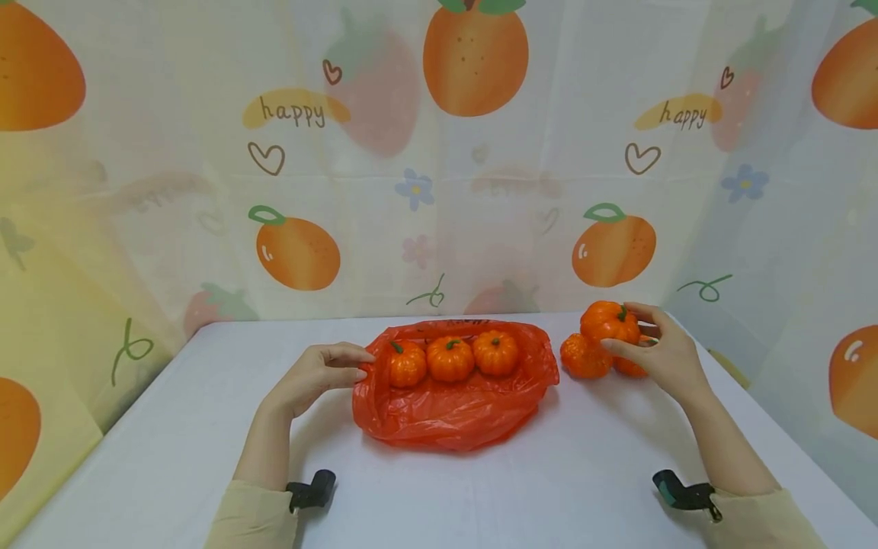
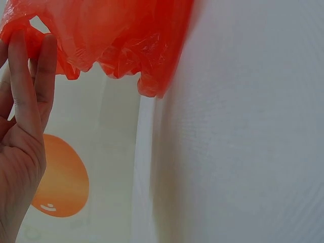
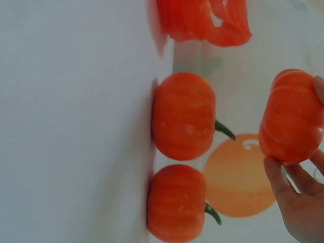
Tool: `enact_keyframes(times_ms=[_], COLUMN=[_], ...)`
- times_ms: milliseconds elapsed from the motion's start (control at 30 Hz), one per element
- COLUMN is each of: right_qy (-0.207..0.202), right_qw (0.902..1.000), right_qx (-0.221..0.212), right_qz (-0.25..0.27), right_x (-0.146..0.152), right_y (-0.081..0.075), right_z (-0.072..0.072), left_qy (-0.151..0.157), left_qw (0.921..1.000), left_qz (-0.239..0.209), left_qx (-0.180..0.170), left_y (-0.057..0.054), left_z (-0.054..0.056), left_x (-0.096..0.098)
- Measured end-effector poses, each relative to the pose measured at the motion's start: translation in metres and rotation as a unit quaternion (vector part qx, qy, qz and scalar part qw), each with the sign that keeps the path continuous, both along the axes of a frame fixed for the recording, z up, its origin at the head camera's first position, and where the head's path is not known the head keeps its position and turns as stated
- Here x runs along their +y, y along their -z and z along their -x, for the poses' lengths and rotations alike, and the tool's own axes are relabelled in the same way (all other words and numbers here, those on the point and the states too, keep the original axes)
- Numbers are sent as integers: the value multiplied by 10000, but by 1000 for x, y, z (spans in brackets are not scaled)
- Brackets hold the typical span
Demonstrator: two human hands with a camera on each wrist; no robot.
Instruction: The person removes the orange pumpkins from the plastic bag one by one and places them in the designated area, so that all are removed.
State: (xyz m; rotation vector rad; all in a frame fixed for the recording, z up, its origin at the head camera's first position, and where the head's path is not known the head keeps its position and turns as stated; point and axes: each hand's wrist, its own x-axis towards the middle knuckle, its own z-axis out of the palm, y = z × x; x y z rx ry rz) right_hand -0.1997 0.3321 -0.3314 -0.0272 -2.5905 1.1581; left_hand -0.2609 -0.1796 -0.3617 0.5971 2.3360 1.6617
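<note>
An orange-red plastic bag (image 1: 446, 419) lies on the table with its mouth spread open. Three small orange pumpkins with green stems sit in a row inside it: a left one (image 1: 408, 366), a middle one (image 1: 450, 361) and a right one (image 1: 496, 354). My left hand (image 1: 309, 381) pinches the bag's left rim between thumb and fingers. To the right of the bag, my right hand (image 1: 668, 362) grips another pumpkin (image 3: 291, 116), raised off the table. Beneath it, two more pumpkins stand on the tabletop, one nearer the bag (image 3: 183, 116) and one farther right (image 3: 177, 202).
A white cloth covers the table (image 1: 473, 496). Behind and at both sides hangs a curtain (image 1: 466, 168) printed with fruit, hearts and flowers. Black camera mounts sit on the left wrist (image 1: 312, 489) and right wrist (image 1: 682, 492).
</note>
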Motion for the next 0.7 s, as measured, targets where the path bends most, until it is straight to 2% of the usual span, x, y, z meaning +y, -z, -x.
enact_keyframes(times_ms=[367,700], right_qy=[620,1396], right_qw=[9975,9888], right_qx=[-78,22], right_qz=[319,532], right_x=[30,44], right_y=[1,7], right_z=[0,2], left_qy=[-50,-101], left_qw=[10000,9999], left_qz=[15,56], left_qx=[-27,-35], left_y=[1,1], left_z=[1,1], left_x=[0,0])
